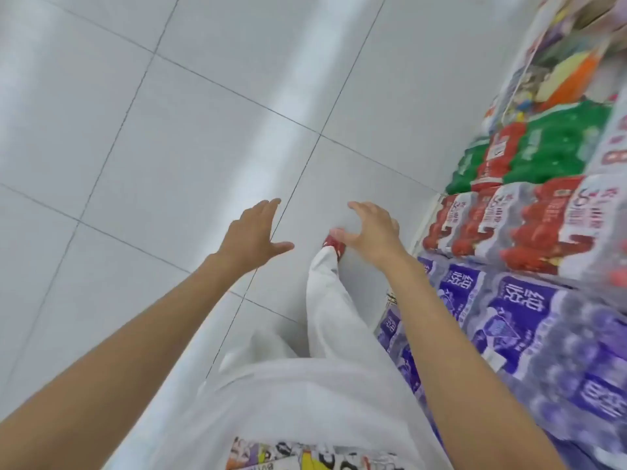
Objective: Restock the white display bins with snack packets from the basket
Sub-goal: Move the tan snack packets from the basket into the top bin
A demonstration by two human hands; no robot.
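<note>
Both hands empty above the tiled floor.
Fingers relaxed, left hand and right hand hover apart; wrapped bottle packs crowd the right side; basket and bins lie out of view.

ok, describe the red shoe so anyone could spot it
On the tiled floor, follow the white trouser leg forward to its end. The shoe sits there, partly hidden by the right hand. It is red and stands apart from the bottle packs.
</note>
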